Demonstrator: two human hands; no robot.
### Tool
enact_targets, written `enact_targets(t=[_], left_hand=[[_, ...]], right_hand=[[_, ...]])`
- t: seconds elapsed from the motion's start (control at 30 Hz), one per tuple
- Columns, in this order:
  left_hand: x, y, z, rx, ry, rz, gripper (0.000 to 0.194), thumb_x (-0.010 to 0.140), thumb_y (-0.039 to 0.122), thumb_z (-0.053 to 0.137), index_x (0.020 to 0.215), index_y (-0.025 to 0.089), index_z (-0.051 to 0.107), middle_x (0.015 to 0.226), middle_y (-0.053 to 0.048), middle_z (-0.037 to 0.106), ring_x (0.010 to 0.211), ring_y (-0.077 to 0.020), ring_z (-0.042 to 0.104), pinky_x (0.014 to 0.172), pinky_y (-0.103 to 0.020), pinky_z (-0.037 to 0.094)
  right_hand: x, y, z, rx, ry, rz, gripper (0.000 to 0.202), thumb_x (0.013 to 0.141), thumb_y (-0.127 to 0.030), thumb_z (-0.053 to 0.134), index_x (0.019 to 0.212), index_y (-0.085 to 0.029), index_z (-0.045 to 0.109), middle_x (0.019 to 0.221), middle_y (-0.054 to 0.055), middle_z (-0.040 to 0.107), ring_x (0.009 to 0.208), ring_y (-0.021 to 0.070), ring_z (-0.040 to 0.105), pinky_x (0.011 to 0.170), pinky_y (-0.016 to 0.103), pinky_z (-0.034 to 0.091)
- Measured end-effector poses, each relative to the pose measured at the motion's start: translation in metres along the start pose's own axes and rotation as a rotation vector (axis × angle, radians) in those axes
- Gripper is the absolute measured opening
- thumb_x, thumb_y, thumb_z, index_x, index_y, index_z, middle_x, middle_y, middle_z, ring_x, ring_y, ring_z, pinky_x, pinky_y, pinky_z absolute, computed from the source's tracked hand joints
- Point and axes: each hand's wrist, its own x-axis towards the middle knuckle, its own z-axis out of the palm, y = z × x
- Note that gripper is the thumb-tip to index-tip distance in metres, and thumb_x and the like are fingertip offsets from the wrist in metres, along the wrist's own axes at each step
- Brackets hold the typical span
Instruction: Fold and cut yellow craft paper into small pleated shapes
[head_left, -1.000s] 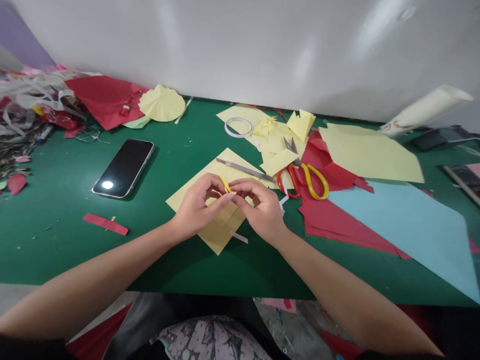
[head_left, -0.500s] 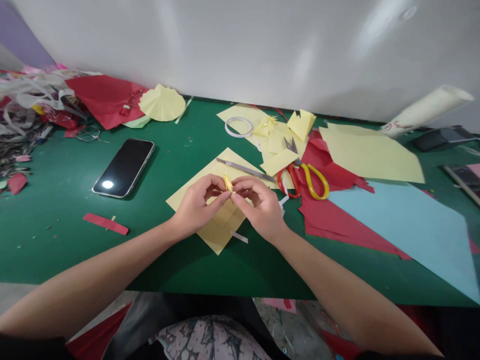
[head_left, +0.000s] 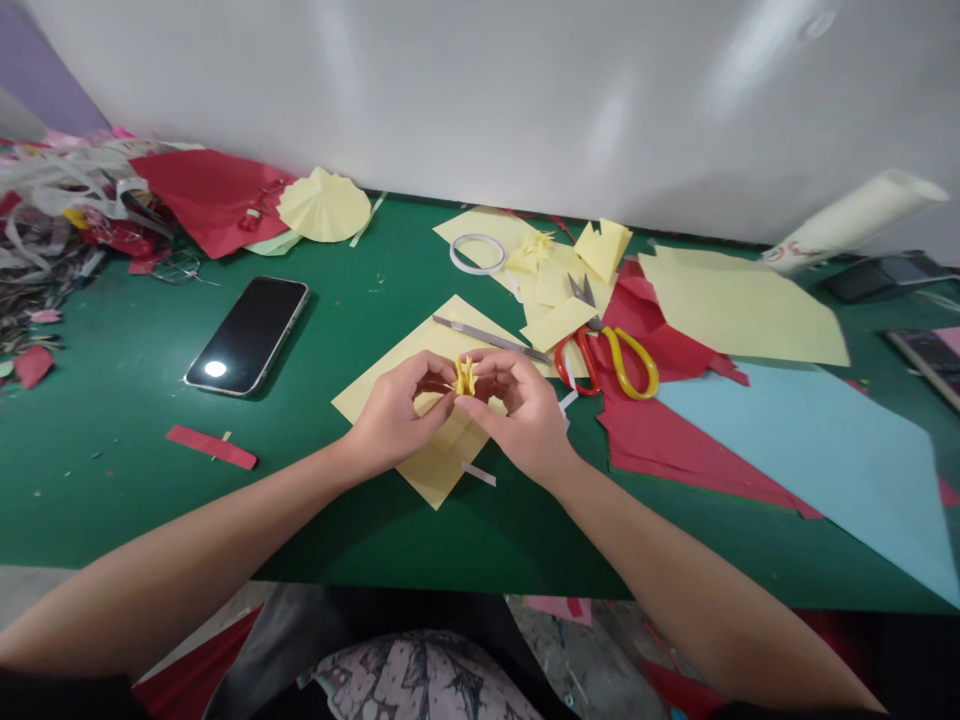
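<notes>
Folded yellow paper, one piece, appears in the head view above the yellow sheet nearest you, gripped between the fingers of your left hand and right hand, probably to steady its folds. One metal tool crosses that sheet; one phone lies left, one pair of scissors right, one tape roll beyond.

Here's a pale grey wall filling the whole back, with soft streaks of light glowing across it, brightest up at the right. Top left, a purple panel slants in. Below, the green counter runs wide along the wall's foot, and under its near edge there's grey floor, scattered with scraps.
</notes>
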Motion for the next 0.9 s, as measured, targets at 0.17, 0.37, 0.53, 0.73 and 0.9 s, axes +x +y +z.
enact_targets(t=[0.17, 0.37, 0.53, 0.73, 0.9], left_hand=[[0.0006, 0.0019, -0.0001, 0.061, 0.021, 0.025, 0.016, 0.07, 0.006, 0.049, 0.082, 0.016, 0.047, 0.08, -0.002, 0.053, 0.073, -0.0092, 0.055, 0.07, -0.024, 0.048], [-0.0001, 0.0029, -0.0015, 0.085, 0.052, 0.033, 0.014, 0.07, 0.006, 0.048, 0.08, 0.016, 0.047, 0.08, -0.001, 0.053, 0.072, -0.0085, 0.054, 0.068, -0.023, 0.048], [-0.0001, 0.0021, -0.0004, 0.038, 0.052, 0.032, 0.009, 0.073, 0.01, 0.05, 0.08, 0.015, 0.048, 0.081, -0.003, 0.053, 0.074, -0.0094, 0.054, 0.07, -0.024, 0.047], [0.0008, 0.0038, -0.0017, -0.014, 0.029, 0.056, 0.007, 0.074, 0.014, 0.051, 0.081, 0.015, 0.048, 0.082, -0.003, 0.052, 0.075, -0.0101, 0.053, 0.07, -0.025, 0.047], [0.0006, 0.0078, -0.0027, -0.122, -0.041, 0.023, 0.013, 0.072, 0.017, 0.056, 0.082, 0.014, 0.048, 0.083, -0.003, 0.051, 0.076, -0.0106, 0.052, 0.072, -0.026, 0.047]], right_hand=[[-0.0001, 0.0, 0.0001, 0.009, -0.012, -0.005, 0.027, 0.065, -0.02, 0.063, 0.085, -0.022, 0.045, 0.097, 0.002, 0.053, 0.067, 0.0092, 0.052, 0.062, 0.027, 0.047], [-0.0004, 0.0006, 0.0006, 0.028, 0.006, -0.019, 0.028, 0.064, -0.021, 0.064, 0.085, -0.022, 0.045, 0.092, 0.0, 0.051, 0.063, 0.0078, 0.05, 0.06, 0.026, 0.046], [0.0002, 0.0001, -0.0004, 0.088, -0.007, -0.025, 0.024, 0.065, -0.021, 0.064, 0.081, -0.022, 0.046, 0.09, 0.0, 0.051, 0.066, 0.0083, 0.051, 0.062, 0.026, 0.046], [0.0023, 0.0023, -0.0006, 0.186, 0.004, 0.032, 0.022, 0.064, -0.021, 0.065, 0.078, -0.02, 0.049, 0.085, 0.0, 0.052, 0.072, 0.01, 0.053, 0.068, 0.027, 0.046], [0.0048, 0.0054, -0.0007, 0.266, 0.031, 0.061, 0.021, 0.061, -0.02, 0.068, 0.074, -0.02, 0.052, 0.08, -0.001, 0.052, 0.068, 0.0094, 0.053, 0.065, 0.025, 0.046]])
